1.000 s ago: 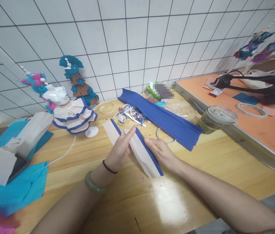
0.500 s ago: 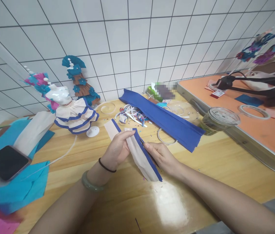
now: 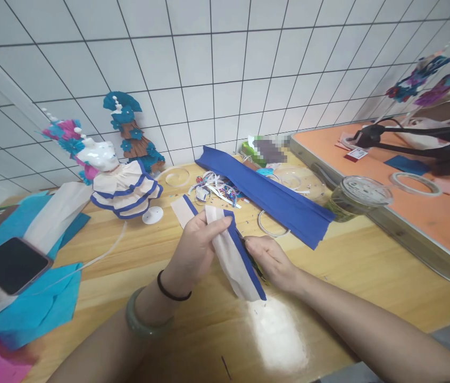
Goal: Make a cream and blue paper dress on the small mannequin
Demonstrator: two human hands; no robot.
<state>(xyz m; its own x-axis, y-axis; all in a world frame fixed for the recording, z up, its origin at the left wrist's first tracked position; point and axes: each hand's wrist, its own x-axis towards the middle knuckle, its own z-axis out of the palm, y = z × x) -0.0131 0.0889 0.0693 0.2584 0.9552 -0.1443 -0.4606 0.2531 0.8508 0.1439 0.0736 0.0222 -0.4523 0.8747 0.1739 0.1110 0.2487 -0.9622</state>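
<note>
Between the thumb and fingers of my left hand [image 3: 199,239] is a whitish paper strip [image 3: 235,263] with a blue edge, hanging down toward the table. A further white-and-blue length [image 3: 183,209] shows behind that hand. My right hand [image 3: 271,260] is closed around dark scissors [image 3: 255,260], mostly hidden by the fingers, with a bit of yellow near the lower end. They lie close along the strip's blue edge; whether the blades touch it I cannot tell. Left of my hands stands a white dress-form figure [image 3: 97,155] in a ruffled skirt [image 3: 127,189] with blue trim.
A wide blue paper strip [image 3: 265,194] lies behind my hands, beside paper scraps [image 3: 217,186] and a white ring [image 3: 273,224]. A lidded clear jar [image 3: 363,197] stands right, by an orange board [image 3: 428,213]. Left are a phone [image 3: 13,264] and turquoise paper [image 3: 49,298].
My left hand has shifted slightly right, its thumb now lying across the strip near the blue edge. My right hand and the scissors have moved slightly right, and more of the scissors shows.
</note>
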